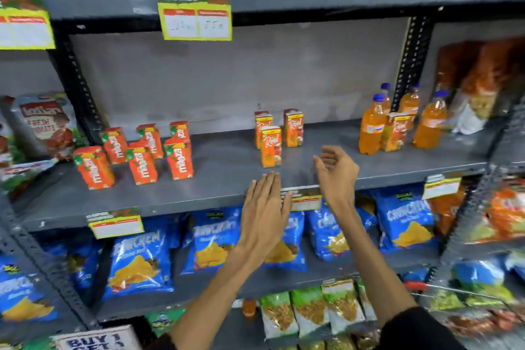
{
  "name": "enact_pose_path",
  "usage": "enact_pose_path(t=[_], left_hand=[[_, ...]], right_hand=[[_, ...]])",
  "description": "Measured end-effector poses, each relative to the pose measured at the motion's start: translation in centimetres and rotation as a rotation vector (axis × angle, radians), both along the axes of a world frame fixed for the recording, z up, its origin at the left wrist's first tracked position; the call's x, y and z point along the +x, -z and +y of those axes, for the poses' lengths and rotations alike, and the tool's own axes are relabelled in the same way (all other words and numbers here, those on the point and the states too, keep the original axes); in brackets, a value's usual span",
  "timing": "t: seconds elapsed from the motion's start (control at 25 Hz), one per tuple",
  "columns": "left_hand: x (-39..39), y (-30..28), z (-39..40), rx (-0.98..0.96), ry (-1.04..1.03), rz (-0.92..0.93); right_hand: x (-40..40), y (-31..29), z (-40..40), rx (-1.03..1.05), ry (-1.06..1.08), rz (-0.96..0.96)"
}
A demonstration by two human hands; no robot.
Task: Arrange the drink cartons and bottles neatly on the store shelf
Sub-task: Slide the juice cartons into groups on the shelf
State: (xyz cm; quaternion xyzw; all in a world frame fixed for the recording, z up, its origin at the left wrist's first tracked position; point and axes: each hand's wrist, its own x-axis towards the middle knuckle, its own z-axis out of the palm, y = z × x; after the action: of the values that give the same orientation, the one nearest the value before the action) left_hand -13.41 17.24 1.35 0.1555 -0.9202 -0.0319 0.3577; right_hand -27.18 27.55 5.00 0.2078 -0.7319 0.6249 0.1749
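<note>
On the grey middle shelf (227, 196) stand several red-orange Maaza cartons (142, 156) at the left, upright but unevenly spaced. Three orange Real cartons (271, 148) stand in the middle. At the right, several orange bottles with blue caps (372, 128) stand around one more Real carton (395, 132). My left hand (265, 207) is flat with fingers together at the shelf's front edge, just below the front Real carton, holding nothing. My right hand (336, 170) hovers over the shelf to the right of that carton, fingers loosely curled and apart, empty.
Blue chip bags (218, 244) fill the shelf below, green snack packets (309, 310) the one under that. Price tags (196, 13) hang from the upper shelf edge. A black upright post (409, 62) stands behind the bottles. Snack bags (45, 125) sit far left.
</note>
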Motion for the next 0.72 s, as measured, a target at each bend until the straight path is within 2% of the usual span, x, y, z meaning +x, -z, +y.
enact_pose_path(t=[0.32,0.48,0.72], left_hand=[[-9.2,-1.1,9.0,0.01,0.032,-0.069],[-11.7,-1.0,10.0,0.028,0.017,-0.146],[-13.0,-0.3,9.5,-0.047,-0.041,-0.278]], right_hand=[[-13.8,-1.1,9.9,0.094,0.348,-0.051],[-18.7,-0.7,11.1,0.199,0.28,-0.187],[-21.3,-0.5,10.1,0.193,0.217,-0.194]])
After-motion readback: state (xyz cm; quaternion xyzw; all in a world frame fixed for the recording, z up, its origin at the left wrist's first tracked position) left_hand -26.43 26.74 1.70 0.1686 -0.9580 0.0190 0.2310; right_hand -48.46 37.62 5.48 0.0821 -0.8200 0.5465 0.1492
